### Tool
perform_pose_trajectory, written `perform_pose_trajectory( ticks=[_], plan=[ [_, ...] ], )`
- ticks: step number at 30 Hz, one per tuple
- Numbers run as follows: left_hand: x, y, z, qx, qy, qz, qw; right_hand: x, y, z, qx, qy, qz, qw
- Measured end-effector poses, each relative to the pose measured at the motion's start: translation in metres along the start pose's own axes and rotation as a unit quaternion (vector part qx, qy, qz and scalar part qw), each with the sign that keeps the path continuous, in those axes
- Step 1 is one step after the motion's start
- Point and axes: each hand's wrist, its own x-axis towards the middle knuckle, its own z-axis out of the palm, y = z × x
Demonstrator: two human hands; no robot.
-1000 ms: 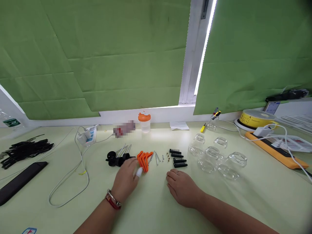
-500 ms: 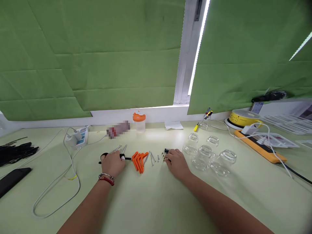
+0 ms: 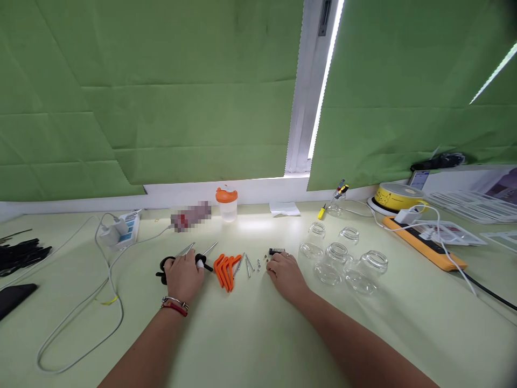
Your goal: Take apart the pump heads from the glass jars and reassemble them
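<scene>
My left hand (image 3: 183, 276) is closed over a bundle of black-handled tools (image 3: 207, 267) lying on the table. Thin metal shafts (image 3: 210, 248) stick out beyond its fingers; what kind of tools they are is partly hidden. Just right of them lie several orange L-shaped pieces (image 3: 226, 272) and several long silver screws (image 3: 248, 265). Tiny silver nuts (image 3: 259, 265) sit between the screws and my right hand (image 3: 286, 276). That hand rests on the table with bent fingertips at tiny brass-coloured pieces (image 3: 266, 256). A black ribbed piece (image 3: 277, 251) lies right behind its fingers.
Several clear glass jars (image 3: 329, 264) stand right of my right hand. An orange-lidded cup (image 3: 226, 205) and a white paper (image 3: 285, 209) are at the back. An orange power strip (image 3: 424, 242) lies far right. A white cable (image 3: 121, 310) loops on the left.
The whole view has shifted slightly. The black-handled tools under my left hand have turned and spread apart. My right hand has slid a little, baring more of the black ribbed piece.
</scene>
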Motion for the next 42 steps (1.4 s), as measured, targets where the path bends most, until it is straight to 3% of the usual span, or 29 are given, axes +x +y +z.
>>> perform_pose_trajectory(
  ticks=[6,11,13,16,19,22,26,31,36,38,42],
  plan=[
    [-0.002,-0.002,0.003,-0.024,0.034,-0.005,0.999,-0.003,0.002,-0.004,0.062,0.045,-0.003,0.997],
    [-0.004,-0.007,0.006,-0.081,0.144,0.024,0.986,-0.009,0.008,-0.016,0.25,0.113,0.041,0.961],
    [-0.008,-0.005,0.005,-0.112,0.185,0.056,0.975,-0.01,0.009,-0.021,0.381,0.106,0.108,0.912],
    [-0.019,0.007,0.0,-0.173,0.226,0.12,0.951,-0.012,0.005,-0.028,0.568,0.072,0.216,0.791],
    [-0.036,0.025,-0.006,-0.229,0.187,0.194,0.935,-0.016,-0.002,-0.031,0.675,0.041,0.264,0.688],
    [-0.051,0.04,-0.005,-0.262,0.1,0.244,0.928,-0.024,-0.008,-0.027,0.725,0.01,0.289,0.626],
    [-0.058,0.049,0.003,-0.287,0.025,0.253,0.924,-0.031,-0.011,-0.016,0.755,0.005,0.309,0.578],
    [-0.058,0.05,-0.002,-0.351,-0.065,0.231,0.905,-0.033,-0.012,-0.012,0.762,0.025,0.323,0.561],
    [-0.06,0.05,-0.01,-0.479,-0.225,0.141,0.837,-0.038,-0.012,-0.015,0.741,0.029,0.323,0.588],
    [-0.06,0.051,-0.01,-0.511,-0.262,0.119,0.81,-0.04,-0.013,-0.014,0.736,0.027,0.32,0.596],
    [-0.056,0.054,-0.01,-0.475,-0.29,0.162,0.815,-0.041,-0.013,-0.01,0.732,0.015,0.303,0.61]
  ],
)
